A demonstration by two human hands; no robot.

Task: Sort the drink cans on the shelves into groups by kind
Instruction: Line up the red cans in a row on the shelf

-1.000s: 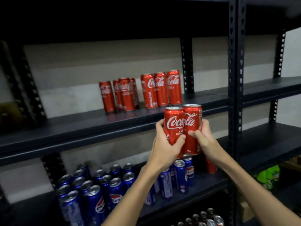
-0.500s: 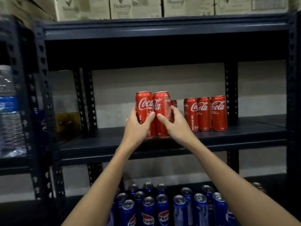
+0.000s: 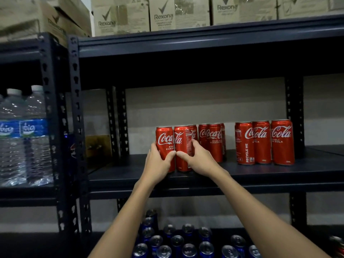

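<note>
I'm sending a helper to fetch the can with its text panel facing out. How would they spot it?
Find the dark middle shelf below the cardboard boxes. Its leftmost red cans are a pair held by two hands; take the can in the right hand. That can shows a white fine-print panel, while the left-hand can shows the logo.

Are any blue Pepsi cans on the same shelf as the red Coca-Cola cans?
No: the Coca-Cola cans stand on the middle shelf; the blue cans sit below.

Free shelf [image 3: 130, 175] left (cans [image 3: 211, 140] rt)
</note>
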